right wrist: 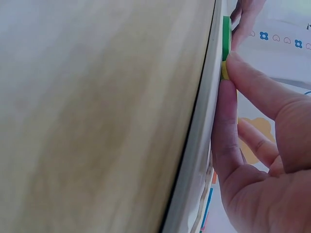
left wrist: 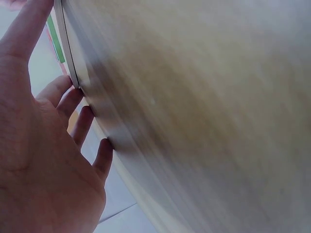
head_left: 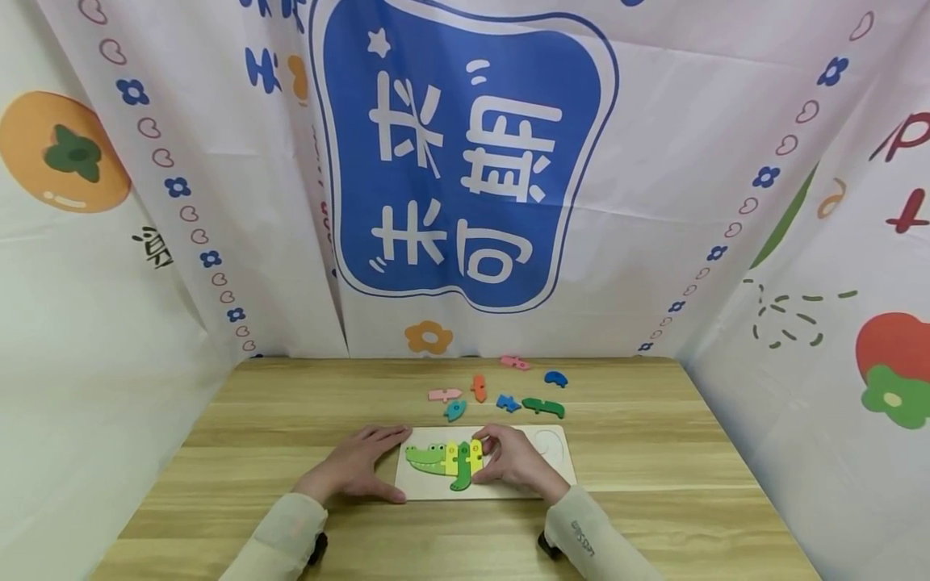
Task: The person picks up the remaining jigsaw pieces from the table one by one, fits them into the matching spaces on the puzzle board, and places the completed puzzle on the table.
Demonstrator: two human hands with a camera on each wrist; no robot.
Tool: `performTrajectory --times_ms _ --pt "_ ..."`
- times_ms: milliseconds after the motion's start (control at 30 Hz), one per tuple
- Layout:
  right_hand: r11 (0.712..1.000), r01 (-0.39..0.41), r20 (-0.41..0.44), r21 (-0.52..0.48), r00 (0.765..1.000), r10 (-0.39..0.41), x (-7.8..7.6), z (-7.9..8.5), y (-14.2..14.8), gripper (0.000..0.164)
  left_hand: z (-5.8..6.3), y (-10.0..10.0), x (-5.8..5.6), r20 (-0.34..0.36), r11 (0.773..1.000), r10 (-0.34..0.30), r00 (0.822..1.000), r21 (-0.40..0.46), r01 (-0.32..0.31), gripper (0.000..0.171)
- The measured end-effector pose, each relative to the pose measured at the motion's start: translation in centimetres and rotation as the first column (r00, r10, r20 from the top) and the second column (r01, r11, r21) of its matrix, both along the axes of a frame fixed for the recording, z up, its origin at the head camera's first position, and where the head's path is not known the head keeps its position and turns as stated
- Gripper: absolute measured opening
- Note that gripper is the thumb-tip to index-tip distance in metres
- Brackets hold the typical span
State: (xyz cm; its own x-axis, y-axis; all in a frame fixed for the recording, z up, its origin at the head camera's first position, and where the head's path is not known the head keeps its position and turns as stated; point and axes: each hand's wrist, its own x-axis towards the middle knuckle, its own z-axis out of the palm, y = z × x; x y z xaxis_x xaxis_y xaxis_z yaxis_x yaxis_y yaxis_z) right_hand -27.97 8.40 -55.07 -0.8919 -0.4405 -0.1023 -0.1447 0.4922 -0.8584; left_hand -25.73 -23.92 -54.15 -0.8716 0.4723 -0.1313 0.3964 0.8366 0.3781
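Note:
A pale wooden puzzle board (head_left: 501, 491) lies flat on the table, carrying a green crocodile head (head_left: 425, 458), a yellow piece (head_left: 451, 458) and a green piece with a leg (head_left: 462, 468), joined in a row. At the row's right end, my right hand (head_left: 517, 461) pinches another yellow puzzle piece (head_left: 476, 452) between thumb and fingers, close against the green one. The right wrist view shows that yellow edge (right wrist: 224, 70) low over the board. My left hand (head_left: 354, 464) spans the board's left end, thumb and fingers extended along its edge (left wrist: 68, 48).
Behind the board lie loose pieces: two pink (head_left: 515, 363) (head_left: 445, 394), an orange one (head_left: 479, 388), a teal one (head_left: 455, 411), two blue (head_left: 508, 403) (head_left: 555, 378) and a long green one (head_left: 543, 407). A printed curtain (head_left: 465, 331) hangs at the table's back edge.

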Motion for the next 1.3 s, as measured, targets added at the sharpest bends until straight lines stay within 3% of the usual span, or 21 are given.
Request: performTrajectory --times_ms 1300 --pt "0.999 0.007 0.019 0.047 1.0 -0.008 -0.11 0.0 -0.12 0.065 -0.08 -0.2 0.0 0.016 1.0 0.013 1.0 0.016 -0.013 0.111"
